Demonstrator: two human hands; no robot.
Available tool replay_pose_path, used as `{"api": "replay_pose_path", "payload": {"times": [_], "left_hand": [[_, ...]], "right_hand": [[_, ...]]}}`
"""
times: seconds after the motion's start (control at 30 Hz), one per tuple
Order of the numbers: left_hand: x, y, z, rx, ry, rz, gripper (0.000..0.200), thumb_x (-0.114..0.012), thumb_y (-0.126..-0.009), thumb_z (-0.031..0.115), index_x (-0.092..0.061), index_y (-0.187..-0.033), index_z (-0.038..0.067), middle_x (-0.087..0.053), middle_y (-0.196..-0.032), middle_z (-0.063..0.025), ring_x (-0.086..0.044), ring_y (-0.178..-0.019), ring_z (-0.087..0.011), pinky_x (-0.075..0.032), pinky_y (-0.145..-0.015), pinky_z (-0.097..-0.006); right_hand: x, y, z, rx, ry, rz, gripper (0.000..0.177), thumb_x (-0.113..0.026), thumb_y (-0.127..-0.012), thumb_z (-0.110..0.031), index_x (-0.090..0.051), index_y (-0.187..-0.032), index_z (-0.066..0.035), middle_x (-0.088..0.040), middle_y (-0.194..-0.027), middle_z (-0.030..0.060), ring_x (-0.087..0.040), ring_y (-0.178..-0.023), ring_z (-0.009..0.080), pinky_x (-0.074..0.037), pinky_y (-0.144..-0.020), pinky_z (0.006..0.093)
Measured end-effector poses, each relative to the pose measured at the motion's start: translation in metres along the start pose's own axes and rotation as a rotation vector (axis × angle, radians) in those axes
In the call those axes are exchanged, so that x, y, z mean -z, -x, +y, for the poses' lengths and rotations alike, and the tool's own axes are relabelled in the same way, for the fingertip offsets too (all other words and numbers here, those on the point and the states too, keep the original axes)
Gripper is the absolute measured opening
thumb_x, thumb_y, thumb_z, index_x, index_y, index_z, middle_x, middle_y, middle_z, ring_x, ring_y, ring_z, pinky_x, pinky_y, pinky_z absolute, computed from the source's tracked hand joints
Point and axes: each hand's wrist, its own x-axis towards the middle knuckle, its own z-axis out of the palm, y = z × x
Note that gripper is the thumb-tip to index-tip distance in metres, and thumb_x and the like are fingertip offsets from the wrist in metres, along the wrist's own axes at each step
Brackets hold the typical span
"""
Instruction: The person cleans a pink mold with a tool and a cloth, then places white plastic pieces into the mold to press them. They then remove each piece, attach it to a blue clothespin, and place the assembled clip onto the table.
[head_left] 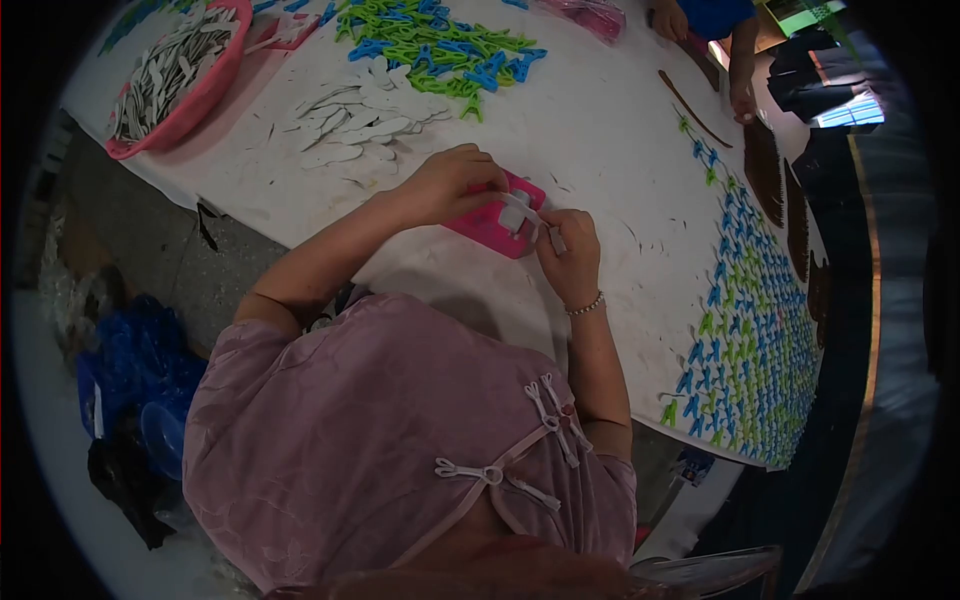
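Note:
Both my hands meet over a pink plastic block [480, 226] near the table's front edge. Whitish pieces [513, 218] sit on the block. My left hand [455, 184] has its fingers pressed together at the upper end of a thin white strip [525, 207]. At the strip's lower right end, my right hand [570, 255] is closed with thumb and fingers together, a bracelet on its wrist. A pile of flat white pieces [360, 120] lies behind my left hand. Farther back is a heap of green and blue clips [440, 45].
A pink basket [232, 75] full of grey-white pieces stands at the back left. Rows of blue and green clips [750, 330] cover the right side of the white table [590, 110]. Another person's hand [742, 100] rests at the back right, near brown strips.

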Motion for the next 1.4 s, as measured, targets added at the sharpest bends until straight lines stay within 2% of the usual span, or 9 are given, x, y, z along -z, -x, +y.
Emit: {"api": "replay_pose_path", "payload": {"times": [0.37, 0.67, 0.77, 0.83, 0.97, 1.03, 1.17, 1.23, 1.4], "left_hand": [[-0.006, -0.006, 0.0, 0.015, 0.009, -0.009, 0.009, -0.066, -0.077, 0.01, -0.062, -0.085, 0.008, -0.06, -0.084, -0.0054, -0.055, -0.084, -0.0261, -0.044, -0.075, -0.0373], [-0.02, -0.022, 0.001, -0.071, -0.022, -0.091, 0.013, -0.068, -0.072, 0.012, -0.062, -0.083, 0.011, -0.058, -0.085, -0.0044, -0.054, -0.087, -0.0246, -0.043, -0.075, -0.0365], [-0.023, -0.023, 0.001, -0.106, -0.081, -0.086, 0.012, -0.068, -0.071, 0.012, -0.062, -0.081, 0.011, -0.059, -0.084, -0.0047, -0.055, -0.085, -0.0245, -0.043, -0.075, -0.0366], [-0.023, -0.022, 0.001, -0.074, 0.003, -0.065, 0.012, -0.07, -0.071, 0.013, -0.062, -0.08, 0.011, -0.059, -0.085, -0.0045, -0.055, -0.084, -0.0241, -0.043, -0.074, -0.0367], [-0.021, -0.018, 0.006, -0.048, 0.089, 0.048, 0.012, -0.071, -0.07, 0.017, -0.064, -0.078, 0.011, -0.059, -0.081, -0.0056, -0.056, -0.079, -0.0259, -0.044, -0.072, -0.0376], [-0.018, -0.015, 0.007, 0.048, 0.207, 0.001, 0.015, -0.072, -0.072, 0.016, -0.062, -0.081, 0.009, -0.059, -0.088, -0.006, -0.056, -0.088, -0.0234, -0.043, -0.078, -0.0356], [-0.009, -0.014, 0.013, 0.021, 0.202, 0.028, 0.019, -0.072, -0.072, 0.015, -0.061, -0.086, 0.009, -0.06, -0.09, -0.0065, -0.056, -0.092, -0.0237, -0.042, -0.084, -0.0354], [0.009, -0.017, 0.036, -0.016, 0.086, 0.137, 0.021, -0.071, -0.072, 0.013, -0.06, -0.091, 0.009, -0.06, -0.092, -0.0049, -0.056, -0.094, -0.0234, -0.039, -0.088, -0.0357], [0.018, -0.017, 0.034, -0.099, -0.009, 0.089, 0.024, -0.069, -0.073, 0.011, -0.059, -0.095, 0.01, -0.061, -0.094, -0.0023, -0.055, -0.092, -0.0218, -0.037, -0.089, -0.0357]], "right_hand": [[0.007, 0.002, 0.0, 0.013, 0.022, 0.034, 0.019, -0.063, -0.069, 0.002, -0.062, -0.087, -0.003, -0.059, -0.082, 0.0081, -0.056, -0.078, 0.0258, -0.046, -0.068, 0.0352], [0.027, -0.024, -0.019, 0.049, 0.018, 0.141, 0.028, -0.062, -0.066, 0.003, -0.061, -0.093, -0.004, -0.06, -0.087, 0.0088, -0.055, -0.078, 0.0252, -0.046, -0.068, 0.0336], [0.023, -0.027, -0.022, -0.005, -0.086, 0.104, 0.033, -0.062, -0.068, 0.004, -0.059, -0.1, -0.003, -0.06, -0.09, 0.0079, -0.056, -0.08, 0.0208, -0.047, -0.069, 0.0318], [0.013, -0.023, -0.016, -0.219, -0.425, 0.084, 0.042, -0.06, -0.075, 0.008, -0.05, -0.115, -0.002, -0.056, -0.098, 0.0061, -0.056, -0.088, 0.0142, -0.047, -0.079, 0.028], [-0.007, -0.018, -0.017, -0.33, -0.619, 0.078, 0.044, -0.062, -0.074, 0.004, -0.049, -0.115, -0.002, -0.057, -0.094, 0.0041, -0.056, -0.083, 0.0127, -0.048, -0.075, 0.028], [-0.013, -0.017, -0.017, -0.435, -0.767, 0.039, 0.043, -0.062, -0.074, 0.004, -0.049, -0.115, -0.002, -0.057, -0.096, 0.0044, -0.056, -0.082, 0.013, -0.048, -0.075, 0.028], [-0.02, -0.018, -0.016, -0.418, -0.644, 0.018, 0.04, -0.061, -0.075, 0.002, -0.05, -0.114, -0.002, -0.057, -0.097, 0.0053, -0.056, -0.08, 0.0138, -0.048, -0.074, 0.0289], [-0.019, -0.022, -0.023, -0.269, -0.43, 0.047, 0.038, -0.062, -0.075, 0.0, -0.051, -0.112, -0.002, -0.057, -0.095, 0.0078, -0.057, -0.079, 0.0179, -0.048, -0.072, 0.0316], [-0.027, -0.022, -0.016, -0.183, -0.218, -0.02, 0.037, -0.063, -0.073, -0.003, -0.053, -0.108, -0.002, -0.057, -0.093, 0.011, -0.056, -0.082, 0.026, -0.045, -0.074, 0.0368]]}}
